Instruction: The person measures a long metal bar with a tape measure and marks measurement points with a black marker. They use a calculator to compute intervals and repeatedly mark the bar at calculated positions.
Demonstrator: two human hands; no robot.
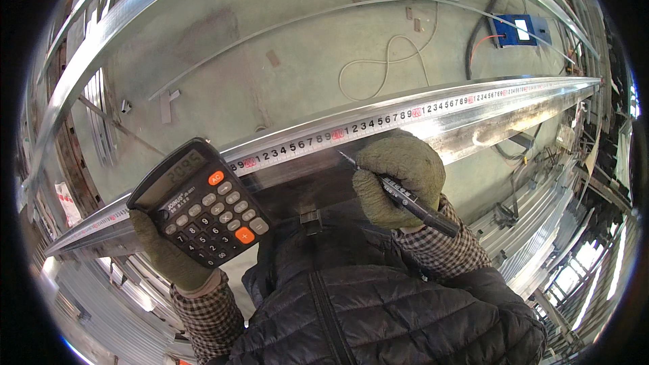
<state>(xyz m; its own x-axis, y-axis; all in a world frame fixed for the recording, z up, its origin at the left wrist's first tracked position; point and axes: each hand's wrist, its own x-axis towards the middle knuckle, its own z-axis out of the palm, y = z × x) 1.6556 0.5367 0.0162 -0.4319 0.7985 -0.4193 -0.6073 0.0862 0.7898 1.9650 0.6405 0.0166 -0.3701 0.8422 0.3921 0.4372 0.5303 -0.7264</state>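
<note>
black calculator (211,211) tilted; black marker (411,203) slanted; white tape (368,126) lies extended

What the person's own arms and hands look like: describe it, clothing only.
The left hand and right hand wear olive-green gloves with a fuzzy-looking texture. The forearms are covered by sleeves in a small dark-and-pale check. Above them is a black quilted garment.

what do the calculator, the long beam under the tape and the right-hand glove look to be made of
Calculator: probably black plastic, satin, from its moulded casing and rounded buttons.
Long beam: likely bare or galvanised steel, silvery with bright streaked reflections.
Right-hand glove: apparently knit or fuzzy fabric, dull olive with soft texture.
</note>
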